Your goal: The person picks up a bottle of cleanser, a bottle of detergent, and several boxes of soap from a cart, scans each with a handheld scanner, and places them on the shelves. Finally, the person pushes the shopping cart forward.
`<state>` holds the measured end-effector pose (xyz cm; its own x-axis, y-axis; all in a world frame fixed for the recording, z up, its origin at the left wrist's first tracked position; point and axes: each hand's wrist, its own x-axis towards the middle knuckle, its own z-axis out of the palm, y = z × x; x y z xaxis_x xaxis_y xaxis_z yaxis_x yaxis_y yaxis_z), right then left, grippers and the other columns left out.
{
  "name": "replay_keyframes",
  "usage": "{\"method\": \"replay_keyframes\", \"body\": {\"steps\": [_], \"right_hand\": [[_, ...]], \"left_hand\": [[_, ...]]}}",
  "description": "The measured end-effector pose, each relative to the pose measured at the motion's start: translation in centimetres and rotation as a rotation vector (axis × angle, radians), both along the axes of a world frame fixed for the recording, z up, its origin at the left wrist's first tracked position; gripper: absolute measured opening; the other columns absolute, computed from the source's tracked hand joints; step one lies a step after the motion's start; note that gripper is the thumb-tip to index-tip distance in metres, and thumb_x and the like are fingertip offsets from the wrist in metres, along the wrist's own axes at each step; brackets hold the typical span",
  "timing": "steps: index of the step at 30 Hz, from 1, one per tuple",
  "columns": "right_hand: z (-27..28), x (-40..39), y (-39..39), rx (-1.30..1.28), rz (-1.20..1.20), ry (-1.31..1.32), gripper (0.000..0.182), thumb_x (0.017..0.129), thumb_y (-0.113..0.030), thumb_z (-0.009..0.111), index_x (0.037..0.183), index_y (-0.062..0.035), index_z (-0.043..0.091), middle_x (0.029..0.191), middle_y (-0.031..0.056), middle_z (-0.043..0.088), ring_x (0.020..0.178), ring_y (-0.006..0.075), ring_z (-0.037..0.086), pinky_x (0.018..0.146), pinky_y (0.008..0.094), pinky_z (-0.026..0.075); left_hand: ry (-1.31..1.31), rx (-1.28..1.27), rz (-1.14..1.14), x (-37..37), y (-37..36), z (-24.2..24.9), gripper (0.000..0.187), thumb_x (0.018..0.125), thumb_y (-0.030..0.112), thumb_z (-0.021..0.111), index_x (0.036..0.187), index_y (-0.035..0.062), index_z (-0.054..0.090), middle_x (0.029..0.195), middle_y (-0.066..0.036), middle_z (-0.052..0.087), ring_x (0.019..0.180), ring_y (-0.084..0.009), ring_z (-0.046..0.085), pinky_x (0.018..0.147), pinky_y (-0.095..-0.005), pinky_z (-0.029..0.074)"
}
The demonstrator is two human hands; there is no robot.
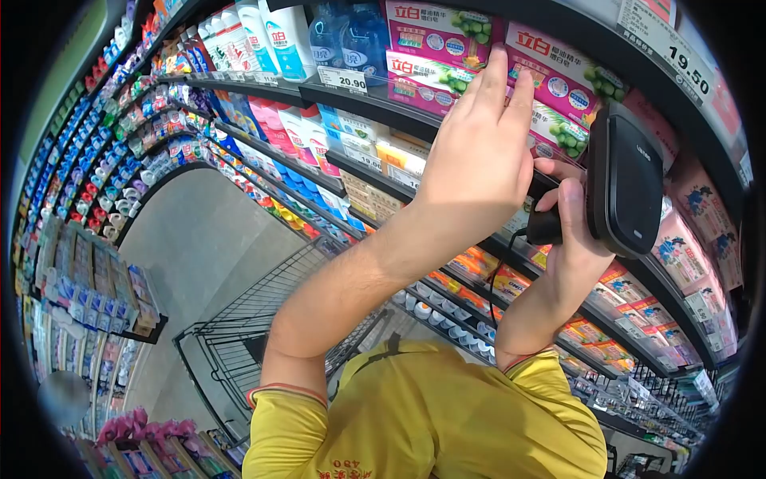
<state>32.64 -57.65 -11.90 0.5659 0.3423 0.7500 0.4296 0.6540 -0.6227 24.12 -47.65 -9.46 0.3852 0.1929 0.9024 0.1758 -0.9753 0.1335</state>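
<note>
My left hand [479, 136] reaches up to the shelf with its fingers stretched out. Its fingertips are at the gap between the stacks of pink soap boxes [435, 68], seemingly touching the pink soap box on the right [550, 72]. Beside it, my right hand [573, 211] is closed at the side of a black handheld device [634, 184], its thumb up. The device partly hides this hand and how it is held. A small rounded black piece [545, 226] sits by the curled fingers, with a thin black cable [496, 279] hanging below.
White detergent bottles [283, 40] and blue bottles [363, 44] stand left of the soap boxes. Price tags [341, 80] line the shelf edges. A wire shopping cart [231, 343] stands in the aisle on the left. Curved shelves of goods and a display rack [96, 279] lie beyond it.
</note>
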Motion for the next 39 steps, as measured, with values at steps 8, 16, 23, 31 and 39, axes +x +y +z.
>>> {"method": "replay_keyframes", "body": {"steps": [8, 16, 23, 31, 39], "right_hand": [[-0.2, 0.2, -0.1, -0.05, -0.018, -0.106, 0.041, 0.085, 0.002, 0.056, 0.124, 0.0091, 0.048, 0.09, 0.0223, 0.067, 0.062, 0.0141, 0.057, 0.057, 0.024, 0.047], [-0.4, -0.3, 0.5, 0.049, 0.033, -0.008, 0.036, 0.081, 0.01, 0.059, 0.117, 0.0085, 0.053, 0.088, 0.0168, 0.067, 0.08, 0.0191, 0.066, 0.059, 0.0243, 0.05], [-1.4, -0.7, -0.9, 0.269, -0.162, -0.057, 0.062, 0.094, -0.02, 0.05, 0.141, 0.0096, 0.023, 0.147, 0.0248, 0.031, 0.077, 0.0223, 0.065, 0.055, 0.0243, 0.052], [-12.5, 0.5, -3.2, -0.276, 0.201, -0.822, 0.042, 0.081, -0.016, 0.069, 0.116, 0.0016, 0.056, 0.106, 0.017, 0.063, 0.087, 0.027, 0.064, 0.076, 0.0374, 0.053], [-31.5, -5.8, -2.4, -1.244, 0.675, -0.257, 0.047, 0.07, -0.018, 0.075, 0.11, -0.0034, 0.057, 0.1, 0.0165, 0.064, 0.092, 0.024, 0.063, 0.082, 0.0348, 0.048]], "left_hand": [[0.043, 0.132, 0.132, 0.0, -0.5, -1.5, 0.06, 0.067, 0.006, 0.064, 0.125, -0.0038, 0.051, 0.138, -0.024, 0.042, 0.108, -0.0334, 0.051, 0.085, -0.0426, 0.041], [0.042, 0.139, 0.111, 0.2, -0.4, -2.8, 0.061, 0.065, 0.009, 0.067, 0.123, -0.004, 0.053, 0.136, -0.023, 0.045, 0.109, -0.0312, 0.051, 0.083, -0.042, 0.04], [0.101, 0.021, 0.109, -3.8, -1.5, -4.3, 0.059, 0.066, 0.006, 0.064, 0.124, 0.0035, 0.055, 0.135, -0.02, 0.047, 0.118, -0.0326, 0.049, 0.089, -0.0431, 0.041], [0.612, -0.773, 0.549, -21.3, -0.6, -32.9, 0.057, 0.082, 0.02, 0.066, 0.133, 0.0015, 0.046, 0.133, -0.026, 0.047, 0.123, -0.0399, 0.046, 0.101, -0.0432, 0.04], [0.943, -1.533, 0.822, -40.7, -14.0, -51.3, 0.041, 0.081, 0.026, 0.057, 0.12, 0.0111, 0.057, 0.113, -0.02, 0.062, 0.105, -0.0358, 0.059, 0.089, -0.0451, 0.047]]}}
